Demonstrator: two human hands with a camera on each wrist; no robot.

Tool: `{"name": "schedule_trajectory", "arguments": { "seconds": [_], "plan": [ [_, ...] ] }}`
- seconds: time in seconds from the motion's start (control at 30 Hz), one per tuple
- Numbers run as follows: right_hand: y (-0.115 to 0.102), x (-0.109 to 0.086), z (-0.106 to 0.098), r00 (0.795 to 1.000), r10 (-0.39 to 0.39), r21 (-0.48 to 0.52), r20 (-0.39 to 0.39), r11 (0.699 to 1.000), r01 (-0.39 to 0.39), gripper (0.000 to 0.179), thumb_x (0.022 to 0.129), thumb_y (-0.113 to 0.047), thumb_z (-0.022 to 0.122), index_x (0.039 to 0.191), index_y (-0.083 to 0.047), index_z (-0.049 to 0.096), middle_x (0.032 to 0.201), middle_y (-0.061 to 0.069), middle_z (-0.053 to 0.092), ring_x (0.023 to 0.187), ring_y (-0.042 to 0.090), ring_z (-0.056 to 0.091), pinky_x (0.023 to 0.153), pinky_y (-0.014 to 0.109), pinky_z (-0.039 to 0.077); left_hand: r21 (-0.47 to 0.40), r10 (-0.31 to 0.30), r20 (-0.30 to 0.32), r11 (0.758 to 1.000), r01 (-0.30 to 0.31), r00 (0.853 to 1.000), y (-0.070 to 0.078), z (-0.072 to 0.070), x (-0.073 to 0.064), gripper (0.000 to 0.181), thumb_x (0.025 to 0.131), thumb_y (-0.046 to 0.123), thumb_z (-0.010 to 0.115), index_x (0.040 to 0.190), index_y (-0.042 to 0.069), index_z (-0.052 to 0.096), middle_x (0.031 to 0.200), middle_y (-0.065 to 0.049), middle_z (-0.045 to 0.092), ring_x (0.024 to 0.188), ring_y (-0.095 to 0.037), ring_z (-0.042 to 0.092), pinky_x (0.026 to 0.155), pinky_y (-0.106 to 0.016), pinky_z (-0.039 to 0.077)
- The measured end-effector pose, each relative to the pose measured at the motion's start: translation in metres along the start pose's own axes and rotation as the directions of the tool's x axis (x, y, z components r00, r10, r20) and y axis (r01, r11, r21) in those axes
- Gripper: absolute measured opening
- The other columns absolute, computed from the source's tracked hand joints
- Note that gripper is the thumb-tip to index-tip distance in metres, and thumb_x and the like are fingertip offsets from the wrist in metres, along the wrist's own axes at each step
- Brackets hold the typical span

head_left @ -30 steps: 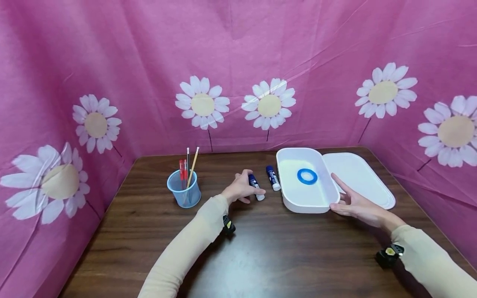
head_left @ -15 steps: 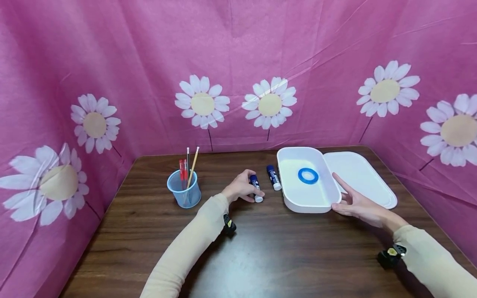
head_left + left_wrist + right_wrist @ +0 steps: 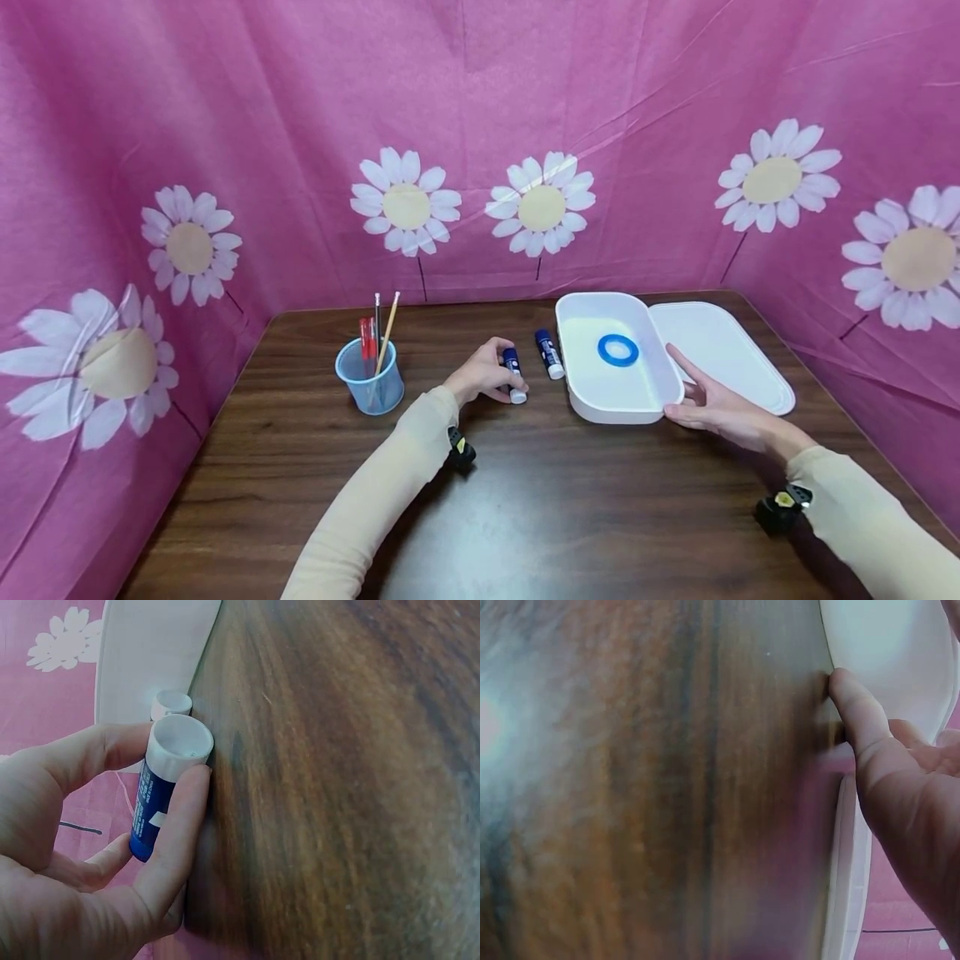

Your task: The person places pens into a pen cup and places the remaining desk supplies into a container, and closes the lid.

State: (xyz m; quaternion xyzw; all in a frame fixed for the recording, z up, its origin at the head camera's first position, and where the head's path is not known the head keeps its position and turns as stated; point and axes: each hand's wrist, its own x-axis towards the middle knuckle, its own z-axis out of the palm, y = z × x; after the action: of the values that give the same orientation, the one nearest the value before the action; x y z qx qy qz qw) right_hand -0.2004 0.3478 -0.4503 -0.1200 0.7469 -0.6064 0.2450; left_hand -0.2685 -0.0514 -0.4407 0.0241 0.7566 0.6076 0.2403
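My left hand pinches a glue stick with a blue body and a white end, the thumb on one side and fingers on the other. The left wrist view shows this glue stick with its white end towards the camera. A second glue stick lies between it and a white plastic box. Inside the box is a blue ring-shaped roll of tape. My right hand touches the box's near right corner, thumb and index finger spread along its outside.
Left of the left hand stands a light blue mesh pen cup with red pens and pencils. A white lid lies flat right of the box. The wooden table meets a pink flowered curtain at the back.
The left thumb and fingers have drawn in on the glue stick, which has turned slightly. The right hand stays at the box's corner.
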Motion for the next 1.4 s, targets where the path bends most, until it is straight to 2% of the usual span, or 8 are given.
{"name": "schedule_trajectory", "arguments": {
  "seconds": [0.2, 0.27, 0.43, 0.67, 0.8, 0.93, 1.2, 1.4],
  "plan": [
    [-0.01, 0.001, -0.009, 0.998, -0.064, 0.129, 0.023, 0.99, 0.06, 0.101, 0.1, 0.003, 0.059, 0.161, -0.029, -0.015, 0.161, 0.035, -0.009, 0.121, 0.015, 0.061, 0.096, 0.039, 0.051, -0.039, 0.004, 0.037, 0.999, -0.002, 0.999, 0.002, -0.004, 0.0, 0.088, 0.073, -0.008, 0.08, 0.148, 0.006, 0.036, 0.123, -0.019, 0.043, 0.09, -0.029, 0.065, 0.069, -0.043, 0.062],
    [-0.016, 0.002, -0.012, 0.997, -0.075, 0.15, 0.017, 0.986, 0.072, 0.098, 0.1, 0.004, 0.057, 0.162, -0.026, -0.012, 0.161, 0.036, -0.009, 0.119, 0.019, 0.063, 0.095, 0.046, 0.051, -0.06, 0.008, 0.06, 0.998, -0.005, 0.998, 0.004, -0.005, 0.0, 0.087, 0.075, -0.008, 0.078, 0.149, 0.005, 0.035, 0.121, -0.019, 0.047, 0.089, -0.028, 0.065, 0.069, -0.044, 0.062],
    [-0.029, 0.001, -0.019, 0.999, -0.03, 0.141, 0.027, 0.99, 0.025, 0.092, 0.101, 0.003, 0.056, 0.163, -0.021, -0.008, 0.161, 0.036, -0.002, 0.117, 0.023, 0.064, 0.095, 0.056, 0.048, -0.111, 0.022, 0.125, 0.994, -0.008, 0.992, 0.015, -0.003, -0.001, 0.081, 0.08, -0.006, 0.071, 0.149, 0.006, 0.031, 0.119, -0.019, 0.055, 0.087, -0.026, 0.065, 0.072, -0.046, 0.061],
    [-0.036, 0.002, -0.022, 0.999, -0.014, 0.104, 0.037, 0.995, 0.01, 0.096, 0.098, 0.004, 0.06, 0.163, -0.02, -0.007, 0.16, 0.035, 0.005, 0.119, 0.025, 0.063, 0.096, 0.055, 0.049, -0.129, 0.046, 0.181, 0.991, -0.022, 0.982, 0.04, 0.008, 0.0, 0.078, 0.083, -0.004, 0.07, 0.148, 0.01, 0.029, 0.121, -0.023, 0.062, 0.089, -0.026, 0.067, 0.077, -0.048, 0.06],
    [-0.036, 0.003, -0.021, 1.0, 0.01, 0.097, 0.03, 0.995, -0.013, 0.1, 0.097, 0.003, 0.063, 0.163, -0.02, -0.009, 0.158, 0.034, 0.005, 0.116, 0.026, 0.064, 0.095, 0.054, 0.049, -0.14, 0.066, 0.205, 0.99, -0.037, 0.976, 0.059, 0.016, 0.003, 0.067, 0.088, 0.005, 0.07, 0.144, 0.014, 0.034, 0.123, -0.025, 0.062, 0.094, -0.03, 0.069, 0.084, -0.053, 0.058],
    [-0.036, 0.005, -0.02, 0.997, 0.067, 0.093, 0.027, 0.993, -0.07, 0.104, 0.095, 0.002, 0.066, 0.163, -0.025, -0.009, 0.159, 0.031, 0.004, 0.114, 0.025, 0.065, 0.095, 0.052, 0.05, -0.14, 0.06, 0.208, 0.99, -0.031, 0.976, 0.079, 0.024, 0.008, 0.055, 0.093, 0.013, 0.07, 0.139, 0.015, 0.04, 0.116, -0.02, 0.064, 0.094, -0.03, 0.069, 0.086, -0.052, 0.057],
    [-0.033, 0.011, -0.018, 0.994, 0.105, 0.004, 0.015, 0.994, -0.105, 0.109, 0.092, -0.002, 0.072, 0.164, -0.026, -0.006, 0.161, 0.029, 0.001, 0.122, 0.028, 0.055, 0.094, 0.042, 0.054, -0.153, 0.043, 0.233, 0.988, -0.007, 0.972, 0.122, 0.042, 0.021, 0.05, 0.096, 0.011, 0.07, 0.14, 0.008, 0.045, 0.107, -0.016, 0.065, 0.086, -0.03, 0.072, 0.075, -0.045, 0.061],
    [-0.03, 0.01, -0.017, 0.993, 0.116, 0.016, 0.024, 0.993, -0.116, 0.108, 0.094, -0.002, 0.07, 0.163, -0.023, -0.01, 0.161, 0.031, -0.004, 0.125, 0.028, 0.052, 0.096, 0.042, 0.053, -0.097, 0.043, 0.211, 0.995, -0.022, 0.977, 0.141, 0.056, 0.034, 0.033, 0.101, 0.017, 0.065, 0.131, 0.006, 0.057, 0.106, -0.012, 0.063, 0.086, -0.03, 0.072, 0.073, -0.043, 0.062]
  ]
}}
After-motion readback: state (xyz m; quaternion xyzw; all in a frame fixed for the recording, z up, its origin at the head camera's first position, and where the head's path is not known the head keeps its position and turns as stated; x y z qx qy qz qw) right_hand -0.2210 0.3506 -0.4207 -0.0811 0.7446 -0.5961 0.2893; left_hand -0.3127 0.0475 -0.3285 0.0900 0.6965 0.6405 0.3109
